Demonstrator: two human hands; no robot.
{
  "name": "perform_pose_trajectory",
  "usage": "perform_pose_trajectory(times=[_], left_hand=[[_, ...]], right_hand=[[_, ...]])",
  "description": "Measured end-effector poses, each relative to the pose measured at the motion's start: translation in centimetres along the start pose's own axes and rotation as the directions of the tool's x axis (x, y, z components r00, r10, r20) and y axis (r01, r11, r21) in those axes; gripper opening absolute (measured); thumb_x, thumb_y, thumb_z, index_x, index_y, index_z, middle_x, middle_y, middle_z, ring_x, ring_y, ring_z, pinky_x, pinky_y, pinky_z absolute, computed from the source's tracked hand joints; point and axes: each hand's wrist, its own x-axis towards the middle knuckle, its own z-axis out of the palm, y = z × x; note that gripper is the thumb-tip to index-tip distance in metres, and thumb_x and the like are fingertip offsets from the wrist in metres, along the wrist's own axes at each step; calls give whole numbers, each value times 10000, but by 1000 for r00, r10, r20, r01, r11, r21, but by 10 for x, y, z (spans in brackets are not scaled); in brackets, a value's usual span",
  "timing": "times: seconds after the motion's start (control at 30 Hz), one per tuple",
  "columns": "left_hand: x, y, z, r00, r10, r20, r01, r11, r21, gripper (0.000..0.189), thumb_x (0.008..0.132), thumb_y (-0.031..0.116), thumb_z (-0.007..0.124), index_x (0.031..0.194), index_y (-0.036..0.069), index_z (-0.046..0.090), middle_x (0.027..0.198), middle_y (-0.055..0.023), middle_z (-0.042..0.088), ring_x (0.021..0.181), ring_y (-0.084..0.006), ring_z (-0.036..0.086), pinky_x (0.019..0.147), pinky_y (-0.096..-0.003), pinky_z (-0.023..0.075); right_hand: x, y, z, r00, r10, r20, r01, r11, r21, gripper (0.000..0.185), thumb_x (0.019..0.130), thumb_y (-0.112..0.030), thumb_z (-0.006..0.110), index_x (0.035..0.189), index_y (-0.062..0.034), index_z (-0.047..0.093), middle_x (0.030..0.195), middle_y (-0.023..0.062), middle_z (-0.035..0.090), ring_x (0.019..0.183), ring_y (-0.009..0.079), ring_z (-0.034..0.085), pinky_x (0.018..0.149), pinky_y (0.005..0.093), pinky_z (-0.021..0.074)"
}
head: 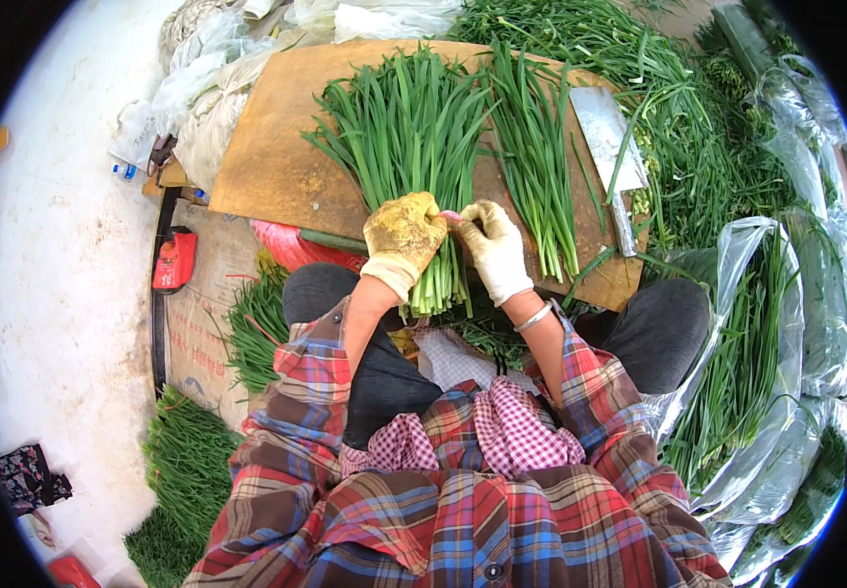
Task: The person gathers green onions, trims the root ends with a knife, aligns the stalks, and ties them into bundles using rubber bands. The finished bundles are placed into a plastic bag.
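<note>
A thick bunch of long green leafy stalks, apparently garlic chives (412,132), lies on a worn wooden board (276,162), its pale cut ends toward me. My left hand (403,239), in a yellow-stained glove, rests curled over the lower stalks, thumb and finger at a pink tie (451,216). From the other side, my right hand (495,246) in a cream glove pinches the same tie. How the tie passes around the bunch is hidden. Right of it lies a thinner, loose pile of chives (537,169). A cleaver (609,140) rests at the board's right side.
Loose greens (717,154) heap beyond the board's right edge. Chives in a clear plastic bag (736,353) lie by my right knee. More bunches (192,456) stand at lower left, near flattened cardboard (206,323) and a red packet (175,259). Plastic sacks (217,117) sit at upper left.
</note>
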Motion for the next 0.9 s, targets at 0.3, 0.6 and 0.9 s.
perform_pose_trajectory(times=[0.3,0.6,0.9], left_hand=[[-10,5,11,965,-81,-249,29,978,-206,99,794,177,685,782,86,647,717,-99,655,653,-292,647,612,-379,497],[-19,8,0,984,21,-179,-56,980,-191,579,719,271,772,1200,38,549,1128,-157,624,999,-302,619,865,-386,486],[-36,-26,24,829,-519,208,524,591,-613,1095,548,370,899,1352,-84,309,1270,-256,497,1182,-328,507,1002,-379,406]], right_hand=[[-13,-25,-6,989,-130,66,142,960,-240,233,842,-72,608,1071,-52,571,842,106,634,777,272,647,718,323,503],[37,-45,-12,930,-258,261,366,715,-596,163,876,-213,566,968,-116,659,854,117,664,795,321,645,709,405,506],[48,-99,9,925,-206,319,359,748,-558,195,859,-266,533,867,-109,648,813,124,663,780,333,645,688,427,506]])
